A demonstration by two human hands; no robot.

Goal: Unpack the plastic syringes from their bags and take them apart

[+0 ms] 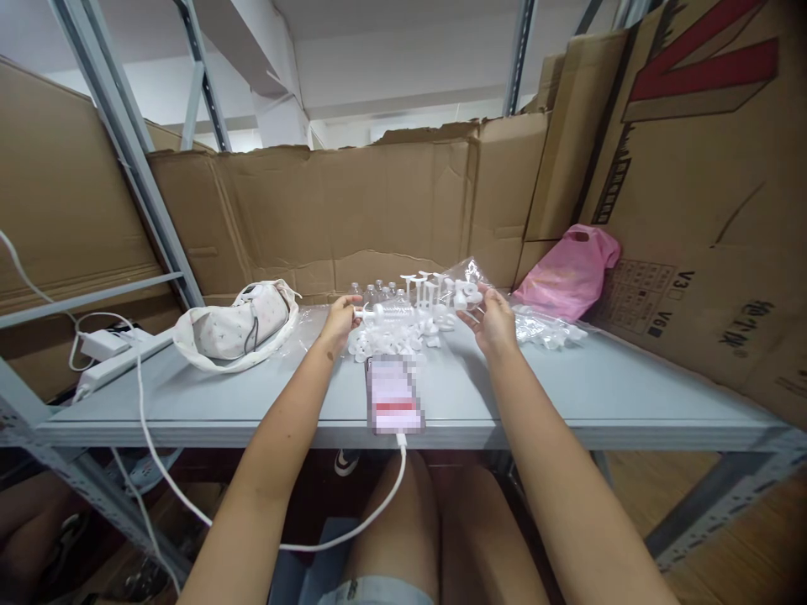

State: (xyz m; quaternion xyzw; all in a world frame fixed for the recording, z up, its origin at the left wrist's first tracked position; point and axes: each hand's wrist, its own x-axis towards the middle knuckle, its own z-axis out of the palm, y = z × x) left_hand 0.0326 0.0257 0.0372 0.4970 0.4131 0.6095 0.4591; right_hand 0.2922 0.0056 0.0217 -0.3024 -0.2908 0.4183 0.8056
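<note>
Small white plastic parts [384,340] lie in a heap at the middle of the grey table, with clear bottles [378,294] behind them and several white T-shaped pieces [425,286] standing upright. My left hand [342,319], at the heap's left side, is closed on a small white part [369,314] that points right. On the other side my right hand [492,319] pinches a white plastic piece [466,294] near a clear plastic bag [470,270]. Finer details of both held pieces are too small to make out.
A phone [395,395] with a white cable lies at the table's front edge [252,434]. A white cloth bag [239,328] sits left, a pink bag [567,273] right. Cardboard [353,202] walls the back; a power strip [119,361] is far left.
</note>
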